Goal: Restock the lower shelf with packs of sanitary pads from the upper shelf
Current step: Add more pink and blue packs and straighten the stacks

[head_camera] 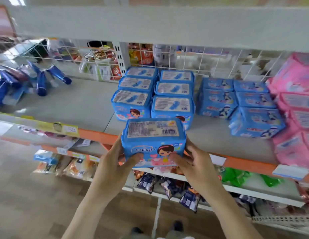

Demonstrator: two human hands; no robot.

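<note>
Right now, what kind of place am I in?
Probably a small shop aisle: stacked blue pad packs on a shelf with price tags, and snack packets below. Both hands hold one pack.

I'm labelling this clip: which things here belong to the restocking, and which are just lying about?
Job:
held pack
left hand
right hand
blue packs
shelf

Lying about:
pink packs
tubes
snack bags
green bags

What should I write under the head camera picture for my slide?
Both hands hold a blue pad pack before the shelf.
</note>
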